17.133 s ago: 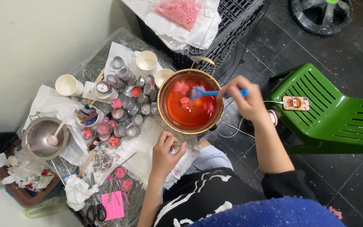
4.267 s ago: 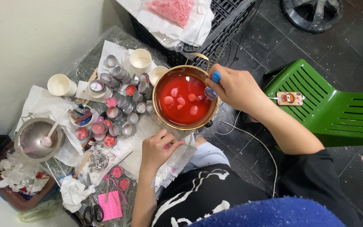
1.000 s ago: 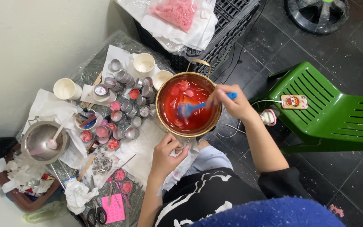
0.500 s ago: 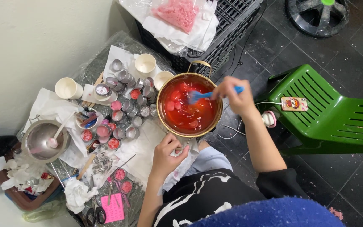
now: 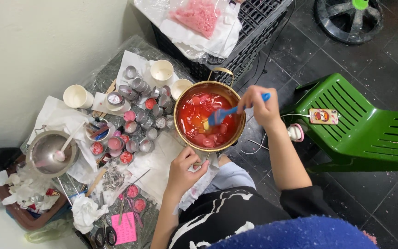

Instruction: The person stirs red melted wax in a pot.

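A brass-coloured pot (image 5: 179,102) holds red liquid with pink lumps floating in it. My right hand (image 5: 260,105) is closed around a blue spatula (image 5: 226,113), whose blade dips into the liquid near the pot's middle. My left hand (image 5: 184,171) grips the pot's near handle at the rim. The pot's far handle (image 5: 220,72) points away from me.
Several small metal tins (image 5: 137,121), some filled with pink, crowd the plastic-covered table left of the pot. White cups (image 5: 161,70), a steel bowl (image 5: 47,152), scissors (image 5: 103,234) and tissues lie about. A green plastic chair (image 5: 360,129) with a phone (image 5: 324,115) stands right; a black crate (image 5: 247,34) behind.
The spatula blade has swept from the pot's upper part toward its middle, and the pink lumps have shifted. My left hand stays on the handle.
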